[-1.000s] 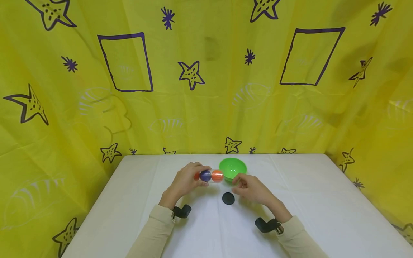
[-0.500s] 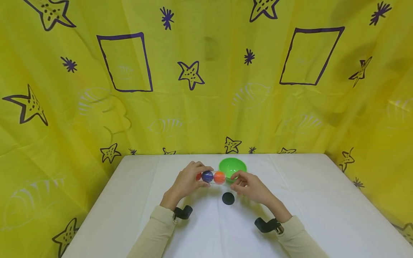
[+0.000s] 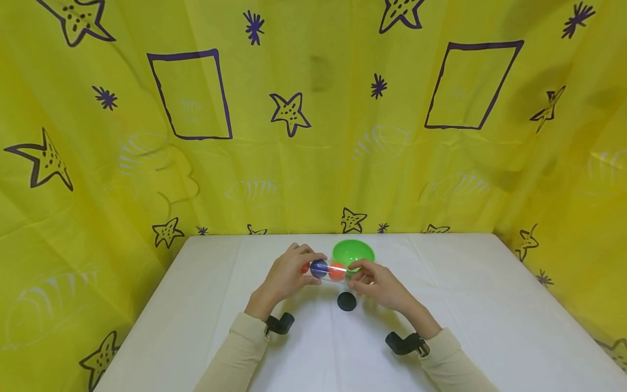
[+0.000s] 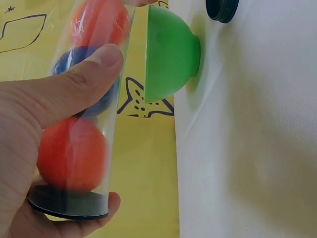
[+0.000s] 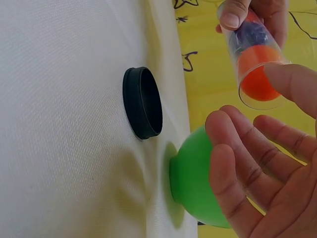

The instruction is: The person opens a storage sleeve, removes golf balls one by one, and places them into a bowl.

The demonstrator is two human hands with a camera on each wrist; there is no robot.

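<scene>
My left hand [image 3: 286, 275] grips a clear plastic tube [image 4: 115, 144] above the table, its thumb across the side. Inside sit an orange ball [image 3: 337, 271], a dark blue ball [image 3: 319, 268] and a red-orange ball [image 4: 74, 153]. A black cap [image 4: 69, 202] closes the tube's left end; the right end is uncapped. Close to that open end is my right hand [image 3: 379, 283], fingers loosely bent and holding nothing. In the right wrist view its thumb [image 5: 292, 82] overlaps the tube's rim; whether they touch I cannot tell.
Just behind the right hand stands a green bowl [image 3: 350, 251] on the white table [image 3: 465, 305]. A loose black cap [image 3: 346, 301] lies on the tabletop in front of the bowl. Yellow patterned curtain [image 3: 313, 179] surrounds the back and sides.
The left hand has shifted the tube slightly to the right, its open end now lower and nearer the right hand. The right hand's fingers have moved slightly left towards the tube. Bowl and loose cap stay put.
</scene>
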